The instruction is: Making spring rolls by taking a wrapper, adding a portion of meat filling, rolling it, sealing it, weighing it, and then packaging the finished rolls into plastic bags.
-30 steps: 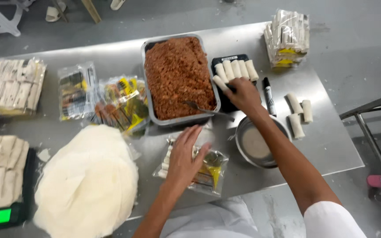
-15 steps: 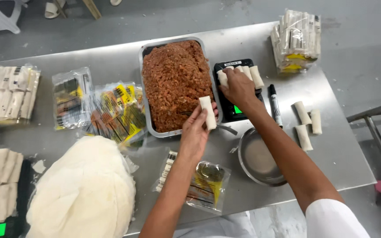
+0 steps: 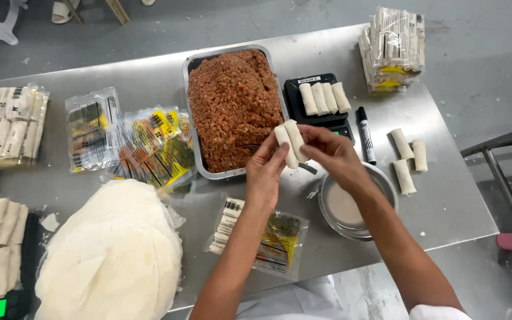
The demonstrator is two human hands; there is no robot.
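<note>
Now: both hands hold two rolls (image 3: 290, 142); scale (image 3: 318, 109) four; table (image 3: 445, 195) three

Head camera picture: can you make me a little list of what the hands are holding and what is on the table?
left hand: holds two white rolls together with the right hand
metal tray: full of brown minced filling
black scale: four rolls on top
metal bowl: pale liquid inside, under the right wrist
black marker: beside the scale
loose rolls: three, right of the marker
wrapper stack: white, round, near left
table: shiny metal
</note>
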